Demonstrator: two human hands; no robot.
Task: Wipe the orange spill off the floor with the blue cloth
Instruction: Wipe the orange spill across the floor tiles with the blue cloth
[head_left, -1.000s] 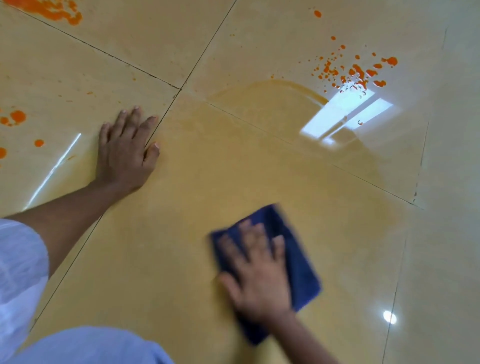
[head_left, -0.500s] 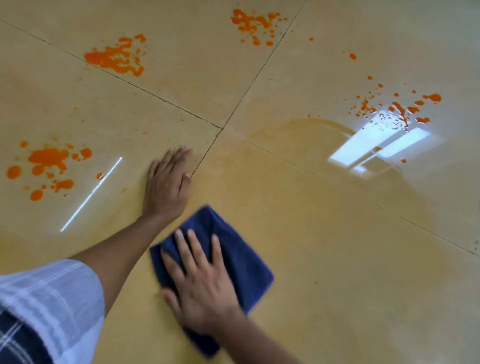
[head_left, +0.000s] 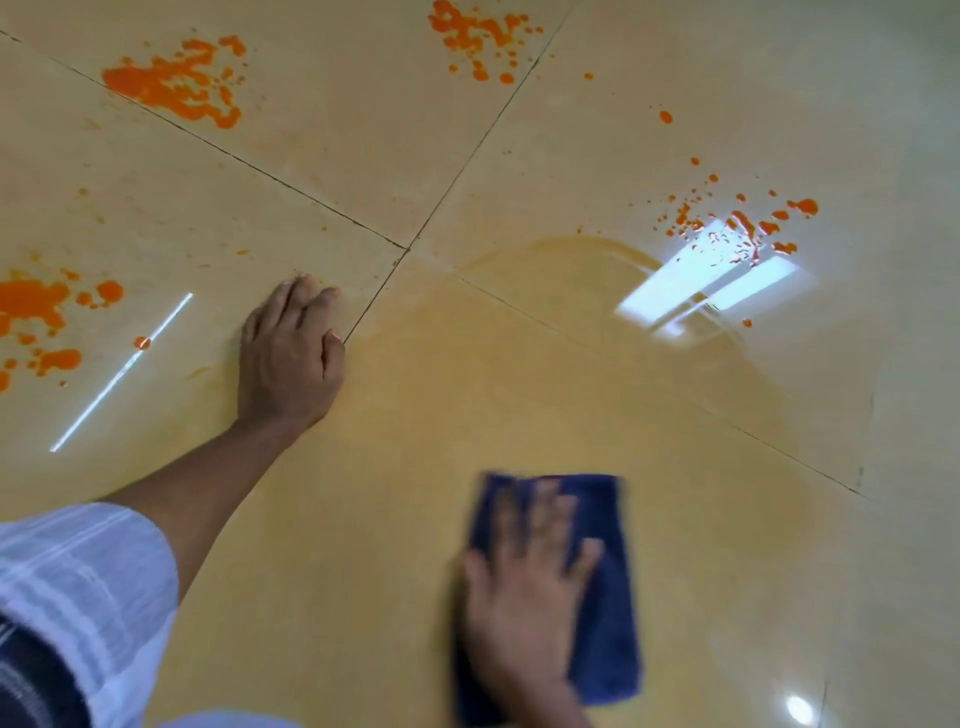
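Head view. The right hand (head_left: 524, 592) lies flat on the blue cloth (head_left: 605, 597), fingers spread and palm pressing the cloth against the floor (head_left: 519, 405); hand and cloth are motion-blurred. The cloth sits low and right of centre, on a tile covered by a thin yellowish wet film. The left hand (head_left: 291, 358) rests palm-down on the bare floor, fingers held together and holding nothing, its fingertips just beside the crossing of the tile joints. A white striped sleeve (head_left: 88, 587) covers the upper left arm. The orange spill shows as separate patches: one at far left (head_left: 31, 312), one at upper left (head_left: 176, 85), one at top centre (head_left: 478, 39) and scattered droplets at upper right (head_left: 737, 223), all well apart from the cloth.
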